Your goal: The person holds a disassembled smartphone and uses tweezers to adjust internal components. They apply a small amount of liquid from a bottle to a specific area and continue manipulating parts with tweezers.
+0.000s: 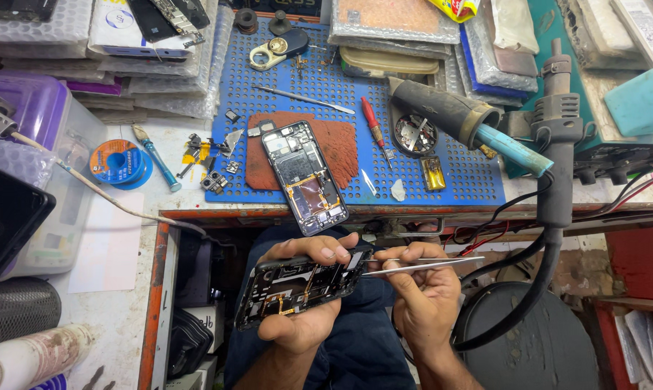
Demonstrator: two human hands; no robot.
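tweezers (427, 264) were pinched in our right hand (422, 296), tips aimed at the top edge of the opened phone (297, 283) that our left hand (306, 289) clamped, thumb below, fingers curled over the upper edge. we held that phone low over our lap, in front of the bench edge, back cover off, board and copper-coloured flex exposed.

progress, as we judged it: teardown was already well in. the case was open and the internals were bare, and small loose parts (211, 162) lay scattered on the bench left of the blue perforated mat (456, 180). what the tweezers were gripping, if anything, we couldn't tell; too small. reassembly looked not yet begun.

second opened phone (305, 177) lay on the mat, partly on a red-brown pad (344, 144), also uncovered. near it were a red-handled screwdriver (372, 123), a spare pair of tweezers (305, 99), a round dish of bits (414, 134) and a solder wire spool (117, 162) to the left. hot-air handpiece (558, 137) sat in its holder on the right, well apart from our hands.
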